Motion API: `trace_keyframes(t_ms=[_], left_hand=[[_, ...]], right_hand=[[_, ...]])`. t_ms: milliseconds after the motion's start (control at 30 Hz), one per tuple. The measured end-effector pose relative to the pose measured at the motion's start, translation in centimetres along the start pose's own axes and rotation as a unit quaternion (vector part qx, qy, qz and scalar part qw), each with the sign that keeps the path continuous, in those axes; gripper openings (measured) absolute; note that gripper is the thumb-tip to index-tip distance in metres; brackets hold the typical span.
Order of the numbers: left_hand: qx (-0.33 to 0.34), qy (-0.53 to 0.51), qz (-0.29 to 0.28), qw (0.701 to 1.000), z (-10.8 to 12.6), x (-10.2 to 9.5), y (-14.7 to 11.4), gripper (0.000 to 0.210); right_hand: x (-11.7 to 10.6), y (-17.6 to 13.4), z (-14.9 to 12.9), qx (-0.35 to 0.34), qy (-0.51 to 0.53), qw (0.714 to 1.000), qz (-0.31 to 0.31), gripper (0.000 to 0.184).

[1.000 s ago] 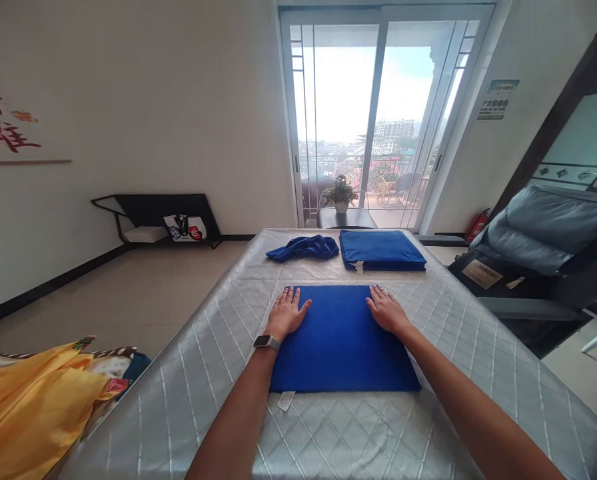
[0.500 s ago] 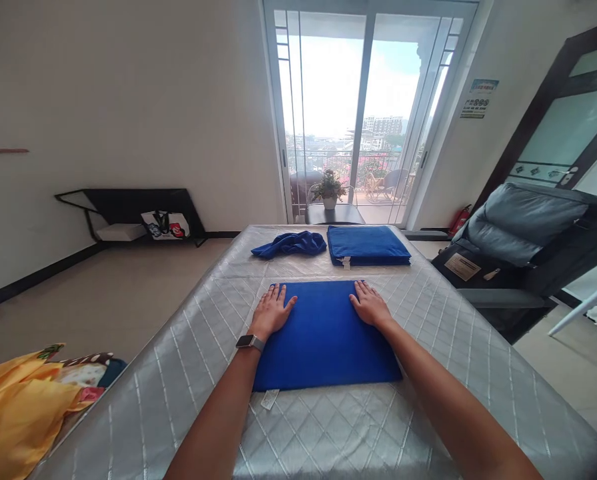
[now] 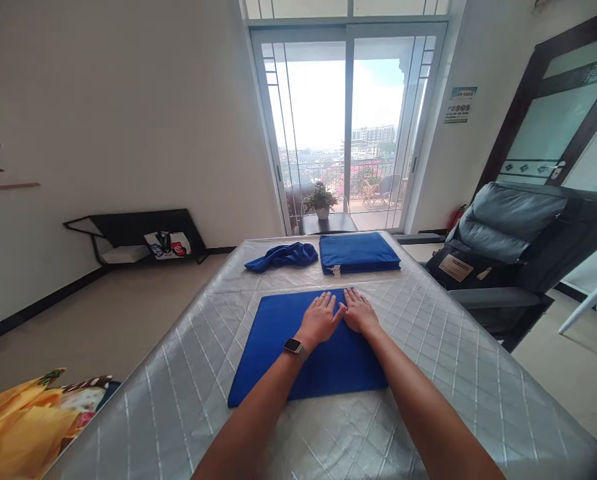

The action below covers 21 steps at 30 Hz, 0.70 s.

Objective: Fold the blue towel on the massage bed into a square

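Note:
A flat blue cloth (image 3: 278, 353), rectangular and smooth, lies on the silver quilted surface (image 3: 188, 373) in front of me. My left hand (image 3: 322, 317) rests on it just right of the middle, palm down and fingers stretched forward, a watch on the wrist. Close beside it, my right hand (image 3: 360, 311) lies flat near the cloth's far right corner. The thumbs almost meet; whether they touch I cannot tell. Beyond the cloth sit a neat folded blue stack (image 3: 359, 252) with a white tag and a crumpled blue cloth (image 3: 282, 256).
Right of the silver surface stands a dark padded armchair (image 3: 508, 227). Yellow fabric (image 3: 23, 420) lies in a pile at the lower left. A potted plant (image 3: 322, 200) stands on a chair before the glass sliding door. A black folding frame (image 3: 128, 230) leans by the left wall.
My left hand has moved right from the cloth's left edge to near its middle, beside my right hand. The view has tilted up and shifted slightly.

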<state>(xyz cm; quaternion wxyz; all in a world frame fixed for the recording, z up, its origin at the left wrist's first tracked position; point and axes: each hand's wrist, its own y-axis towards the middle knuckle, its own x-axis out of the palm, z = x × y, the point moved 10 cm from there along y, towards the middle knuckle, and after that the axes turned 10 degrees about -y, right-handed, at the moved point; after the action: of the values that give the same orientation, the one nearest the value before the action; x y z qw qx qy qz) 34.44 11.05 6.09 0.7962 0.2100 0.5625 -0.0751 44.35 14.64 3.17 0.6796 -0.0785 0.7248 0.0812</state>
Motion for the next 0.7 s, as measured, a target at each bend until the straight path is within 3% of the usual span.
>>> trace_keyframes(t_ms=[133, 300, 400, 633, 700], left_hand=[[-0.021, -0.042, -0.021, 0.999, 1.9, 2.9, 3.1, 0.073], [-0.045, -0.039, -0.022, 0.998, -0.6, 3.7, 3.1, 0.072], [-0.075, -0.013, -0.027, 0.997, -4.2, 2.7, 1.7, 0.075], [-0.193, 0.023, -0.018, 0.981, -16.0, -2.1, -4.0, 0.073], [-0.215, 0.036, -0.008, 0.976, -18.1, -3.0, -5.2, 0.072]], right_hand=[[0.1, -0.2, -0.1, -0.019, -0.016, 1.0, -0.012, 0.064], [0.0, -0.1, -0.1, -0.007, -0.005, 1.0, -0.006, 0.065], [-0.1, 0.0, 0.0, 0.005, 0.004, 1.0, 0.001, 0.069], [0.2, 0.3, 0.1, 0.01, 0.007, 1.0, -0.001, 0.07], [0.3, 0.4, 0.2, 0.011, 0.002, 1.0, -0.004, 0.07]])
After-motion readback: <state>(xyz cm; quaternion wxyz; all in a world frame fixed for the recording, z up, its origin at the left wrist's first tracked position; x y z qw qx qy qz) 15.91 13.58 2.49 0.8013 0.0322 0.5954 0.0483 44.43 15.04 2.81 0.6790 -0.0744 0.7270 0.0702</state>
